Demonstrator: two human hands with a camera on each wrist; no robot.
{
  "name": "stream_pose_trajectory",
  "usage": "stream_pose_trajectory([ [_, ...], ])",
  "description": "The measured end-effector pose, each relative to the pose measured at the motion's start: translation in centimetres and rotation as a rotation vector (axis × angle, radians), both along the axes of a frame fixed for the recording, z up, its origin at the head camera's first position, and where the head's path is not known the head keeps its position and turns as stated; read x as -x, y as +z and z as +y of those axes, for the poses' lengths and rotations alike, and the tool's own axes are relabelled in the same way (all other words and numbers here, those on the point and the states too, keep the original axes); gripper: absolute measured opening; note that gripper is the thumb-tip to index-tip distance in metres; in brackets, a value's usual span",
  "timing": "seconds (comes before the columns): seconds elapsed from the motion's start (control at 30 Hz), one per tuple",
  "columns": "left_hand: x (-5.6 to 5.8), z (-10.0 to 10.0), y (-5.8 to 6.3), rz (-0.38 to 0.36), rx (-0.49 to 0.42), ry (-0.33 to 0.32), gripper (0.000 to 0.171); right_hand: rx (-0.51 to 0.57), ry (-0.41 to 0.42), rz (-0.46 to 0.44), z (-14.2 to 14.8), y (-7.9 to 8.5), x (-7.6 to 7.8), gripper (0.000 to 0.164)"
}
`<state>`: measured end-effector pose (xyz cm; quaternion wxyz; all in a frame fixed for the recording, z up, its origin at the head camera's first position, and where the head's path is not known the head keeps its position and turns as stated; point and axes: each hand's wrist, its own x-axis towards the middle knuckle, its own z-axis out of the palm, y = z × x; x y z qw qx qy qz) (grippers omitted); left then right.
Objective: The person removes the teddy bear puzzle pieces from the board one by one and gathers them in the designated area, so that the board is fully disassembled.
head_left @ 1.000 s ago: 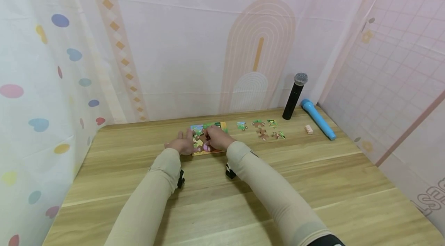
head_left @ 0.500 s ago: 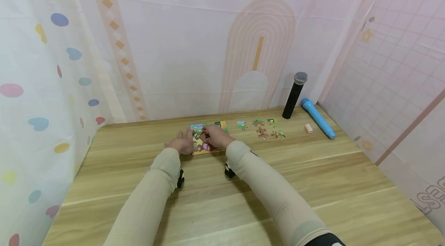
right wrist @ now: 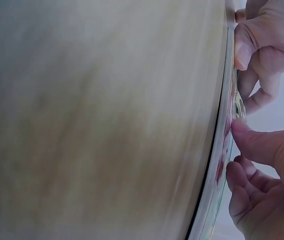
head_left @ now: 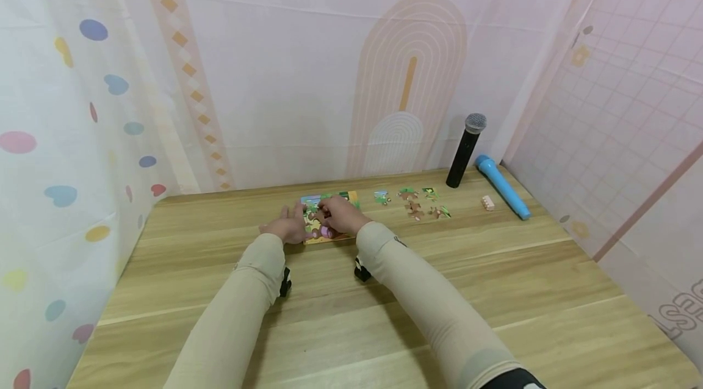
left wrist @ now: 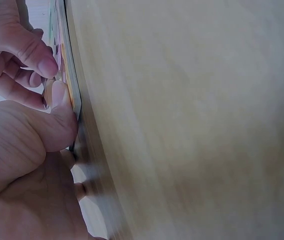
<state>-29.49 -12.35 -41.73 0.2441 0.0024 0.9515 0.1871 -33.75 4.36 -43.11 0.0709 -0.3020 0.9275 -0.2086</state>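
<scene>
A colourful jigsaw puzzle board (head_left: 332, 239) with a cartoon picture lies near the back of the table, both hands over it. My left hand (head_left: 287, 230) rests at its left edge, fingers spread, the thumb (left wrist: 59, 95) pressing on the board's border. Over the middle of the picture, my right hand (head_left: 345, 218) pinches a puzzle piece (left wrist: 47, 92) between thumb and fingertips. That piece is seen edge-on and tilted in the left wrist view, and the right hand covers much of the board in the head view.
Several loose puzzle pieces (head_left: 414, 211) lie to the right of the board. Further right are an upright black microphone (head_left: 464, 151), a blue toy microphone (head_left: 504, 189) lying down, and a small pale pink block (head_left: 487, 203). A patterned curtain (head_left: 296, 102) hangs behind the wooden table (head_left: 324, 328).
The right hand's fingers have shifted slightly left over the board. My left hand stays at the board's left edge, and the loose pieces have not moved.
</scene>
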Motion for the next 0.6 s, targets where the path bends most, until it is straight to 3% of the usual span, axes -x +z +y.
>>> stream_pose_trajectory([
  [0.6,0.15,-0.04,-0.22,-0.006,0.018,-0.026,0.090,-0.030,-0.033,-0.014,0.26,-0.33,0.18,0.035],
])
